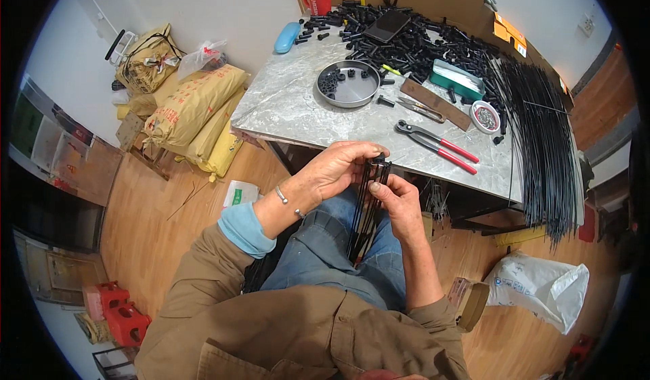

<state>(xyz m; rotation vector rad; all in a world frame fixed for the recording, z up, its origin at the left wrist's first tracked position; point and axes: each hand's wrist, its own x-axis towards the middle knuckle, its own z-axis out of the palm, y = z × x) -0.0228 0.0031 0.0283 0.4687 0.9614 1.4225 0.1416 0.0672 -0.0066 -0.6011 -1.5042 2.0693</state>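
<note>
Over my lap I hold a bundle of thin black rods (pixel 363 221), which look like umbrella ribs, pointing downward. They meet at a small black plastic head (pixel 378 159) at the top. My left hand (pixel 330 170) is closed around the upper end, with its thumb at the head. My right hand (pixel 401 207) pinches rods on the right side, just below the head. The exact finger contact is partly hidden. Beyond my hands, red-handled pincers (pixel 452 161) lie on the table (pixel 288 102). A round metal pan (pixel 357 95) there holds small black parts.
Black plastic pieces (pixel 423 51) are heaped at the back around a dark phone (pixel 386 26). Long black rods (pixel 545 156) overhang the table's right edge. Scissors (pixel 423 111), a green box (pixel 440 77) and a white tub (pixel 485 117) are nearby. Sacks (pixel 196 106) stand left.
</note>
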